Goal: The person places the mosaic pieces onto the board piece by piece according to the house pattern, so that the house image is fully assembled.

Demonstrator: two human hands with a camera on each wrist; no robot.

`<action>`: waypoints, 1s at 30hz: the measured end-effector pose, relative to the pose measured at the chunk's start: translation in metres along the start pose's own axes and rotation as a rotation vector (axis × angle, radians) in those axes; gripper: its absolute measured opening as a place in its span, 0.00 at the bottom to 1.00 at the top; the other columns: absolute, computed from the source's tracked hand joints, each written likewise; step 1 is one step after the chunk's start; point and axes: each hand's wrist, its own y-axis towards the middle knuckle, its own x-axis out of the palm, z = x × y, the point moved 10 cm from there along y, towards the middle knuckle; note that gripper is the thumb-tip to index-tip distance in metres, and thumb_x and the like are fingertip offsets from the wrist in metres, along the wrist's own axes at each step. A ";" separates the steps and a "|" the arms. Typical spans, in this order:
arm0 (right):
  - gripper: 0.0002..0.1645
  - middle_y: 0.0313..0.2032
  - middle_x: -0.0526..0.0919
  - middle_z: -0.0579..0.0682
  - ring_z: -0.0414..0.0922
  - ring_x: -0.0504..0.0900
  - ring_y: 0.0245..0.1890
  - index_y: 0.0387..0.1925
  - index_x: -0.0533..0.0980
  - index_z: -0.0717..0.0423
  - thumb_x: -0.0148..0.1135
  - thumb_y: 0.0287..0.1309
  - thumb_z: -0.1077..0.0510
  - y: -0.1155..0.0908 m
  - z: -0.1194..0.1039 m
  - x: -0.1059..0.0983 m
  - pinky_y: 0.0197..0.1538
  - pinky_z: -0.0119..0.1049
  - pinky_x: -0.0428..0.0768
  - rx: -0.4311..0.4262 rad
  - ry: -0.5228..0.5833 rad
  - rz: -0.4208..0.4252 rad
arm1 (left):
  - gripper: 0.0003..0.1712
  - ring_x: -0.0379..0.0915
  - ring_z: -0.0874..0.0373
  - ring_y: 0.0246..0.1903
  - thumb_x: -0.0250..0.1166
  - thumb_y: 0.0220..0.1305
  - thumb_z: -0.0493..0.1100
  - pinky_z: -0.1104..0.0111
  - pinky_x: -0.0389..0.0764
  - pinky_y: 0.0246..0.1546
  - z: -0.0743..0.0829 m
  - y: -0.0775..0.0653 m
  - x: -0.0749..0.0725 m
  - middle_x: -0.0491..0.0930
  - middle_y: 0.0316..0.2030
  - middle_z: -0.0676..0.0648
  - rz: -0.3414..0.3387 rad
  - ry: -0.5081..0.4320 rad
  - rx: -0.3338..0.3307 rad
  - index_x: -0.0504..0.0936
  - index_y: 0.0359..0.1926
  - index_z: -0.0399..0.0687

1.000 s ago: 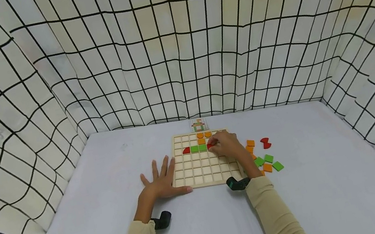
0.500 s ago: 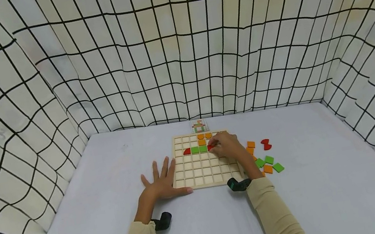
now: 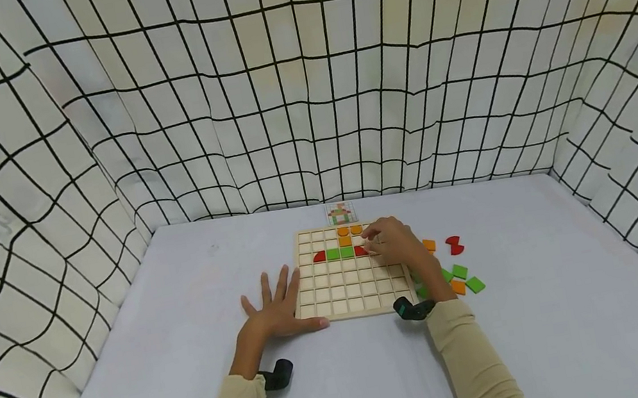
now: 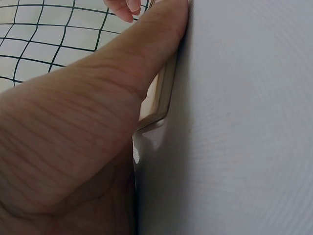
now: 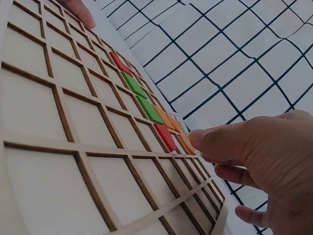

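A wooden grid board [image 3: 337, 289] lies on the table. One row holds a red quarter-round tile [image 3: 319, 256], two green square tiles [image 3: 340, 253] and a second red tile [image 5: 165, 137]. Above them sit an orange square tile [image 3: 345, 241] and two orange rounded tiles [image 3: 350, 230]. My right hand [image 3: 394, 240] hovers over the board's right side, beside the second red tile, fingers loosely bent with nothing between them. My left hand [image 3: 275, 313] lies spread at the board's lower left corner, thumb along its front edge [image 4: 164, 93].
Loose orange, green and red tiles [image 3: 455, 245] lie right of the board, partly hidden by my right forearm. A small pattern card [image 3: 341, 213] lies behind the board. Black netting [image 3: 303, 103] over white walls surrounds the table [image 3: 349, 377].
My right hand has let go of the red tile, which stays in its cell, and has shifted slightly right and up. The left hand has stayed in place.
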 end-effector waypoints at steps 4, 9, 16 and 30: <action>0.13 0.46 0.83 0.55 0.56 0.76 0.54 0.48 0.83 0.56 0.63 0.64 0.55 -0.004 0.010 -0.011 0.56 0.56 0.74 0.041 0.007 0.040 | 0.70 0.16 0.33 0.74 0.64 0.48 0.77 0.25 0.28 0.60 -0.001 0.002 0.001 0.29 0.78 0.43 -0.004 -0.001 -0.003 0.37 0.78 0.52; 0.14 0.46 0.83 0.55 0.55 0.75 0.55 0.49 0.82 0.57 0.63 0.64 0.55 -0.011 0.029 -0.025 0.60 0.55 0.72 0.116 0.042 0.068 | 0.72 0.13 0.35 0.74 0.64 0.46 0.79 0.26 0.25 0.60 -0.004 0.005 0.004 0.27 0.78 0.44 -0.012 -0.011 -0.007 0.36 0.78 0.53; 0.14 0.44 0.83 0.62 0.60 0.76 0.54 0.48 0.80 0.63 0.63 0.63 0.61 -0.028 0.050 -0.055 0.60 0.58 0.71 0.109 0.044 0.166 | 0.73 0.09 0.37 0.74 0.61 0.44 0.82 0.27 0.22 0.61 -0.010 0.010 0.010 0.24 0.78 0.47 -0.023 0.003 -0.012 0.32 0.78 0.57; 0.18 0.50 0.79 0.64 0.58 0.75 0.50 0.51 0.79 0.61 0.61 0.65 0.55 -0.075 0.113 -0.088 0.53 0.55 0.76 0.401 -0.102 0.169 | 0.70 0.15 0.33 0.74 0.64 0.48 0.77 0.25 0.27 0.60 0.001 -0.001 -0.001 0.29 0.78 0.42 -0.008 -0.019 0.000 0.38 0.78 0.51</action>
